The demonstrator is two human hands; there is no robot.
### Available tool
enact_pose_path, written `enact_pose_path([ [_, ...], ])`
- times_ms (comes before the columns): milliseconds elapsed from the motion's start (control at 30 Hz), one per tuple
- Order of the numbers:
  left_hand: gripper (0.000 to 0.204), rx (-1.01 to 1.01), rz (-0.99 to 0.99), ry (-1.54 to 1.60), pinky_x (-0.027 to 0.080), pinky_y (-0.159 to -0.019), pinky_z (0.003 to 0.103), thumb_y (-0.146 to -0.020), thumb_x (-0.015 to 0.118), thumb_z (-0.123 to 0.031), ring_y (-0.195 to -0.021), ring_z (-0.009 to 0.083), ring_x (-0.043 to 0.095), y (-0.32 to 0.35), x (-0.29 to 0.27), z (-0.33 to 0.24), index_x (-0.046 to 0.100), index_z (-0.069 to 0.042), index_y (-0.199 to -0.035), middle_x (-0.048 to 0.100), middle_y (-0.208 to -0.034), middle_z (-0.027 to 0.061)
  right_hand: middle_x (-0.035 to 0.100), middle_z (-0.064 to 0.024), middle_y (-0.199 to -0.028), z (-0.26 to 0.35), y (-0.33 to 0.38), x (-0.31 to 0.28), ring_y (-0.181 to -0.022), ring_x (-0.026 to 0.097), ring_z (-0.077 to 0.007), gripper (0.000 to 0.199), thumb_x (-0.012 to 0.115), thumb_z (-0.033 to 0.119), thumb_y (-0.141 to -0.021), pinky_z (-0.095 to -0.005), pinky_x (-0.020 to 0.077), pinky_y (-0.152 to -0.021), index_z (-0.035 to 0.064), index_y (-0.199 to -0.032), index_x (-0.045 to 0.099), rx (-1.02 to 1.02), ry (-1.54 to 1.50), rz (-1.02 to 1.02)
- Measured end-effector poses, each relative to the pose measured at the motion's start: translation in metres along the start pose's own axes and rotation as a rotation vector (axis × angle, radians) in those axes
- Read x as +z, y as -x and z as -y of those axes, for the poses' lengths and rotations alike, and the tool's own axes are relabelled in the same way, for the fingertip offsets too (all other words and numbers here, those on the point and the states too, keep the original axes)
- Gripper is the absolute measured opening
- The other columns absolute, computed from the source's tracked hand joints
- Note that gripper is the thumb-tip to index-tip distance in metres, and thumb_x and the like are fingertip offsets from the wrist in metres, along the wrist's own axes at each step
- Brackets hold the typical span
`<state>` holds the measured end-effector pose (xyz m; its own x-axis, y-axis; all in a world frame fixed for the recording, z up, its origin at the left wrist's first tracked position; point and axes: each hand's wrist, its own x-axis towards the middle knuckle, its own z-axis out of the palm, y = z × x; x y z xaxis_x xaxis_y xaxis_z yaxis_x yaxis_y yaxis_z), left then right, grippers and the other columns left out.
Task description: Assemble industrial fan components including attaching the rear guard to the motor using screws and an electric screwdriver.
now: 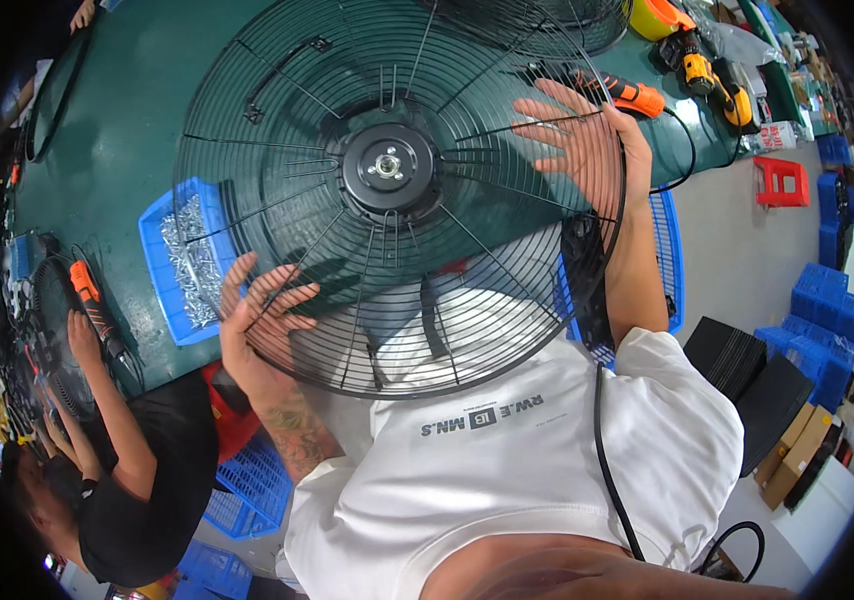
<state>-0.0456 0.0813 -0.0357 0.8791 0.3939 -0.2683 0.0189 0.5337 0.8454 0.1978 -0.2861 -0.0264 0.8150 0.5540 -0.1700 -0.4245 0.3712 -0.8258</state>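
A large round black wire fan guard (297, 130) with a black motor hub (387, 168) at its middle is held up over the green table (137, 130). My left hand (257, 310) grips its lower left rim, fingers through the wires. My right hand (582, 135) is spread flat behind the wires at the right rim. Both hands hold the guard tilted toward my white shirt.
A blue tray of silver screws (182, 260) lies left of the guard. An orange power screwdriver (627, 95) and a yellow drill (697, 65) lie at the back right. Another person in black (137, 440) works at the left with an orange tool (87, 290). Blue crates (827, 300) stand right.
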Motion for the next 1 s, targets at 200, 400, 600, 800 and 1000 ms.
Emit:
enact_pose_path([
  [200,0.076,0.003,0.081,0.023,0.064,-0.067,0.035,-0.101,0.043,-0.044,-0.101,0.0379,0.071,-0.014,-0.007,-0.008,0.027,0.01,-0.153,0.06,-0.128,0.0352,0.046,-0.0342,-0.15,-0.044,0.038,0.0,-0.135,0.053,-0.0474,0.075,0.05,0.034,-0.09,-0.0532,0.0551,-0.099,-0.0049,-0.153,0.036,0.048,-0.102,-0.078],
  [400,0.073,0.159,-0.063,-0.202,0.058,-0.084,0.037,-0.103,0.044,-0.04,-0.127,0.0386,0.059,-0.026,0.005,-0.005,0.026,0.007,-0.156,0.045,-0.148,0.0358,0.041,-0.0328,-0.154,-0.074,0.068,0.011,-0.139,0.048,-0.0487,0.082,0.059,0.018,-0.078,-0.0567,0.0528,-0.103,0.0021,-0.155,0.035,-0.02,-0.198,-0.121],
  [600,0.055,0.19,-0.224,-0.267,0.055,-0.098,0.039,-0.112,0.034,-0.028,-0.139,0.0381,0.051,-0.028,0.004,-0.009,0.032,0.005,-0.156,0.047,-0.152,0.0283,0.04,-0.0328,-0.155,-0.073,0.08,0.016,-0.136,0.052,-0.0483,0.09,0.063,0.013,-0.075,-0.0535,0.0543,-0.103,0.0018,-0.156,0.027,0.019,-0.162,-0.16],
  [800,0.052,0.242,-0.235,-0.655,0.059,-0.093,0.04,-0.108,0.044,-0.011,-0.125,0.0384,0.063,-0.036,0.008,-0.022,0.031,0.011,-0.154,0.051,-0.145,0.0303,0.043,-0.0336,-0.151,-0.072,0.085,0.02,-0.133,0.056,-0.0462,0.091,0.066,0.014,-0.077,-0.0515,0.0564,-0.1,0.0004,-0.156,0.023,0.042,-0.047,-0.164],
  [1000,0.051,0.276,-0.199,-0.716,0.059,-0.093,0.038,-0.108,0.046,-0.01,-0.125,0.0373,0.063,-0.041,0.002,-0.025,0.034,0.008,-0.155,0.051,-0.145,0.0291,0.044,-0.0339,-0.15,-0.079,0.091,0.017,-0.133,0.056,-0.0465,0.095,0.071,0.015,-0.077,-0.0511,0.0568,-0.099,0.0004,-0.156,0.022,0.047,-0.067,-0.149],
])
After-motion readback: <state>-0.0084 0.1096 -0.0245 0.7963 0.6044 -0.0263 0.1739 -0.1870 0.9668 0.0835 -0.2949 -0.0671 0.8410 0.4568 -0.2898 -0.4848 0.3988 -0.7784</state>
